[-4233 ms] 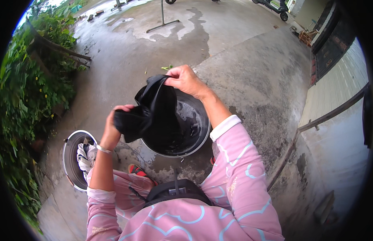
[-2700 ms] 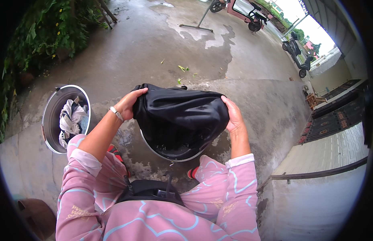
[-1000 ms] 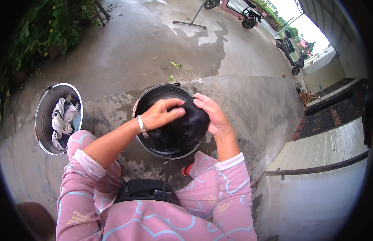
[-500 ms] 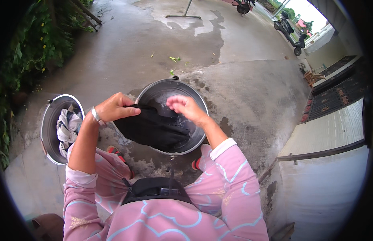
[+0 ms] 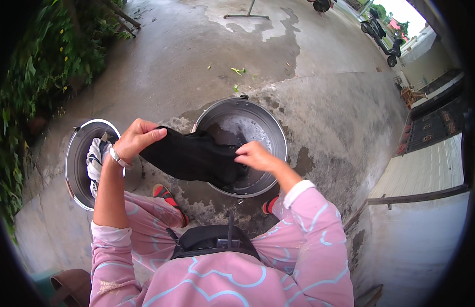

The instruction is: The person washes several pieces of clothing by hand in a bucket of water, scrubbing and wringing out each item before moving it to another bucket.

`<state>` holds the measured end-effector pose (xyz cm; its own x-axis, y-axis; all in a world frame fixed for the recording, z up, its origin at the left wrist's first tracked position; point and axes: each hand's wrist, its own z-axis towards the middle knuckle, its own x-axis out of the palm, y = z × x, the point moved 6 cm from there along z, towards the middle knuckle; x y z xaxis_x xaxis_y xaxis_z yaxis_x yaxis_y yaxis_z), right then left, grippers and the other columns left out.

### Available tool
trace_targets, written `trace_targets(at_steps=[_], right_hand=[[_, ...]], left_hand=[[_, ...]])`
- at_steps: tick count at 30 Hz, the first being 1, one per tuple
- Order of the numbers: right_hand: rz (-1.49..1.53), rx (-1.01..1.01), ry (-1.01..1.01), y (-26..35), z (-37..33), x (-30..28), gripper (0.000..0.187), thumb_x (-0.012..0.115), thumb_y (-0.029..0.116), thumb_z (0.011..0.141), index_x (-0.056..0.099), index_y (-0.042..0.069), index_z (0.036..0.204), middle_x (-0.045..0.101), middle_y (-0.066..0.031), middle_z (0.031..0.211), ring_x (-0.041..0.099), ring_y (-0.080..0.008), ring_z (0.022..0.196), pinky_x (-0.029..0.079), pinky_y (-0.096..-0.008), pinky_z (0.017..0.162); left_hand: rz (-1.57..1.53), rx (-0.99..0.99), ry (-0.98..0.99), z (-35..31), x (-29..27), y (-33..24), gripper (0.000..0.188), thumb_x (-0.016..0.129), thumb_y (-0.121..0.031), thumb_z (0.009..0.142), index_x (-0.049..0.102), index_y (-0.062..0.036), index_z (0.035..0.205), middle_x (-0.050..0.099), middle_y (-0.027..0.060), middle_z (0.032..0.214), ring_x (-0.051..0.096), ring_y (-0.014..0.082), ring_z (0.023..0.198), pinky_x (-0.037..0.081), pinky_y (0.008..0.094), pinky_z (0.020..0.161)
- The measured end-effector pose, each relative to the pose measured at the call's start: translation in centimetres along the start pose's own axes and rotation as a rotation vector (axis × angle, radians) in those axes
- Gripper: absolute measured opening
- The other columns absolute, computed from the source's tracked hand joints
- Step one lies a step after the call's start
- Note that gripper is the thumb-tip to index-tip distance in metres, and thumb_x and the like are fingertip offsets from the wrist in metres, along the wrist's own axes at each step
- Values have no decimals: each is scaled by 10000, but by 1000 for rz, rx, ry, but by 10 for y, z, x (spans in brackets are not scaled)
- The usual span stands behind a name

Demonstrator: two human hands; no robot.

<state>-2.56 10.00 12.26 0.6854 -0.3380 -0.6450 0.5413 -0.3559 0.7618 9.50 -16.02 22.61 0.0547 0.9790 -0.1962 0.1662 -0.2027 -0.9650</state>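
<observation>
A black cloth garment (image 5: 191,156) stretches between my two hands, its lower right part hanging into the metal basin (image 5: 277,125) in front of me. My left hand (image 5: 137,139) grips one end of the garment, thumb on top, to the left of the basin's rim. Over the basin, my right hand (image 5: 255,156) is closed on the garment's other end. Some sudsy water (image 5: 242,125) shows in the basin beyond the cloth. What kind of garment it is cannot be made out.
On the left stands a second metal bucket (image 5: 69,169) with white and dark laundry (image 5: 96,158) in it. Green plants (image 5: 53,56) line the far left. A low wall (image 5: 416,174) runs along the right. A scooter (image 5: 381,36) stands far right, and a metal stand foot (image 5: 246,16) ahead.
My right hand has gone from open above the basin to gripping the black garment. My left hand has drawn its end leftward, stretching the cloth. The view has shifted slightly.
</observation>
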Motion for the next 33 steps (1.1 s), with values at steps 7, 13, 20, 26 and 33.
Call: trace_targets(at_steps=[7,13,20,26,33], right_hand=[[404,170,-93,39,-46,-114,177,599,146,794,625,-22,747,563,-6,711,524,-78,716,413,-241,669],[1123,194,-189,70,-43,-91,235,540,159,825,621,-61,820,615,-141,971,559,-173,906,408,-304,867],[798,550,345,43,-53,22,282,501,284,888,564,10,914,611,-84,752,576,-91,640,366,-176,440],[426,412,476,77,-51,78,327,565,145,820,527,12,1117,601,-51,641,538,-100,483,449,-244,483],[-225,-86,-334,74,-20,55,242,636,210,760,600,54,941,583,-85,789,583,-261,754,472,-376,669]], left_hand=[[-24,-162,-176,22,-19,21,397,564,-343,837,648,45,838,620,17,711,540,85,659,429,234,614],[-25,-152,-362,44,-27,45,451,539,-374,844,622,54,961,632,63,845,553,120,787,441,266,743],[-312,-78,-329,41,-17,30,344,568,-350,856,635,-13,859,598,-20,776,528,53,738,426,222,673],[-475,-6,-266,28,0,4,273,563,-302,874,630,-45,807,604,-50,733,535,25,654,424,191,603],[-502,20,-169,28,5,-2,285,561,-301,874,631,-31,816,621,-27,740,554,40,647,441,200,600]])
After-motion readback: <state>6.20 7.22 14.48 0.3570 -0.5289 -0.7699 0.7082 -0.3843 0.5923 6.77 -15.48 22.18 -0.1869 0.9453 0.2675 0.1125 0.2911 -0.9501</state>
